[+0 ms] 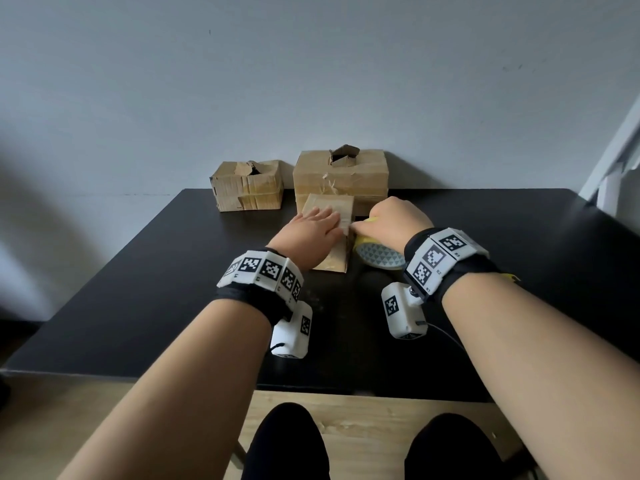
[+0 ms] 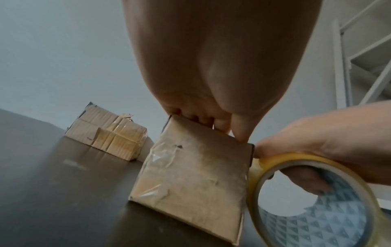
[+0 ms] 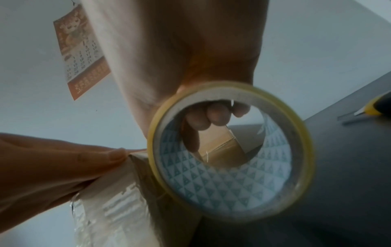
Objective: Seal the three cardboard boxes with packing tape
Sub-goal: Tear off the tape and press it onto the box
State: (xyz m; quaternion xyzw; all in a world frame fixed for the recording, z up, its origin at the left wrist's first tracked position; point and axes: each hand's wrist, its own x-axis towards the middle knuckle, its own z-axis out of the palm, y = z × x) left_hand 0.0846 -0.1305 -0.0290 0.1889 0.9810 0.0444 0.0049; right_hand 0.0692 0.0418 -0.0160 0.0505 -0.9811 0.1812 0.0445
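Observation:
A small cardboard box [image 1: 330,233] [image 2: 194,168] stands at the middle of the black table [image 1: 138,271]. My left hand [image 1: 311,226] lies flat on its top, fingers straight, pressing down. My right hand [image 1: 391,220] grips a yellowish roll of packing tape [image 1: 377,254] [image 3: 230,150] [image 2: 313,200] against the box's right side, with fingers curled through the core. A large box [image 1: 341,174] stands at the back behind the small one. A medium box [image 1: 246,185] [image 2: 110,135] sits at the back left. Both rear boxes have torn openings on top.
A yellow and black utility knife [image 3: 374,107] lies on the table to the right in the right wrist view. The wall runs right behind the boxes. A calendar [image 3: 81,55] hangs on the wall. A white frame [image 1: 616,157] stands at the right edge.

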